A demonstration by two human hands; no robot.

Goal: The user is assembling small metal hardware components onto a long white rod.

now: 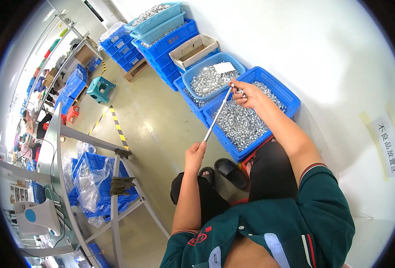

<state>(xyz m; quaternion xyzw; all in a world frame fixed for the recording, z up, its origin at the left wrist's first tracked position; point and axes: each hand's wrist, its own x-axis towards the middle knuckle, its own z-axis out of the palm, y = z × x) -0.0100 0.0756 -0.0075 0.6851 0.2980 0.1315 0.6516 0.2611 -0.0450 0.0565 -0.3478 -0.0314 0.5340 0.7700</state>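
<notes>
My left hand [194,156] is closed round the lower end of a thin silver rod [218,115], which slants up and away to the right. At the rod's upper end, the fingers of my right hand [249,94] pinch a small shiny metal piece [232,85] at the tip. More small metal pieces [240,93] are tucked in the curled fingers of that hand; their exact shape is too small to make out. Below the right hand is a blue plastic basket [291,95] filled with many small silver metal parts [242,124].
Behind the basket, a lighter blue tub [238,62] of similar parts bears a white paper slip [224,67]. Stacked blue crates [161,58] line the white wall. A metal-framed workbench [92,137] is at the left, with plastic-covered blue crates [101,165]. A green stool [101,89] stands farther off.
</notes>
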